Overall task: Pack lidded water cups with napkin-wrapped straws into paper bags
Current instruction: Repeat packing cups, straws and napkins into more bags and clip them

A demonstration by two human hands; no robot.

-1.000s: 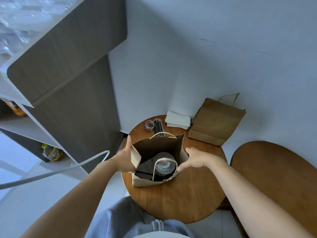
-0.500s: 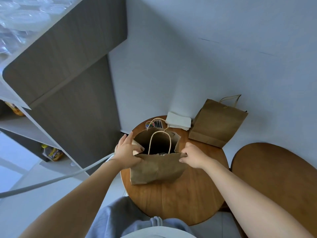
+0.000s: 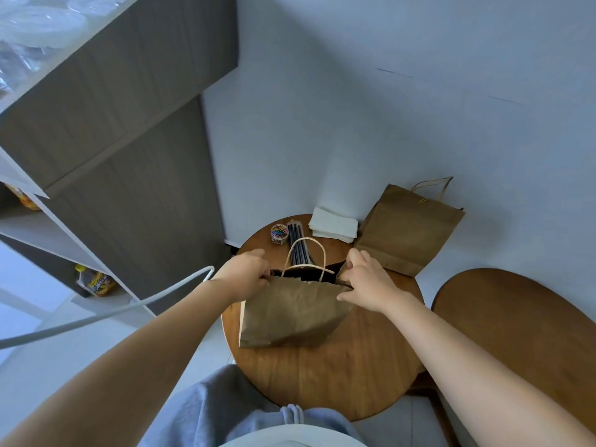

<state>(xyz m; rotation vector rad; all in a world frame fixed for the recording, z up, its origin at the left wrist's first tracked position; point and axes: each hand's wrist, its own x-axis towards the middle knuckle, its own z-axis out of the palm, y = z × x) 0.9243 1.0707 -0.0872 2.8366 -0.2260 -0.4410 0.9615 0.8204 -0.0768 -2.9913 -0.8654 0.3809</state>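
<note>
A brown paper bag (image 3: 290,312) stands upright in the middle of the round wooden table (image 3: 338,366). My left hand (image 3: 246,264) grips its left top edge. My right hand (image 3: 366,280) pinches its right top edge. The bag's mouth is squeezed to a narrow dark slit, and its twine handles arch up between my hands. The lidded cup inside is hidden. Behind the bag lie dark straws (image 3: 296,235) and a stack of white napkins (image 3: 333,224).
A second brown paper bag (image 3: 409,232) leans against the wall at the table's back right. A small tub of coloured paper clips (image 3: 279,233) sits by the straws. Another wooden tabletop (image 3: 516,324) is to the right. Grey shelving (image 3: 129,156) and a white cable (image 3: 106,314) are on the left.
The bag went from wide open with the cup's lid showing to upright. Both hands moved up to its top edges and pressed the mouth nearly closed.
</note>
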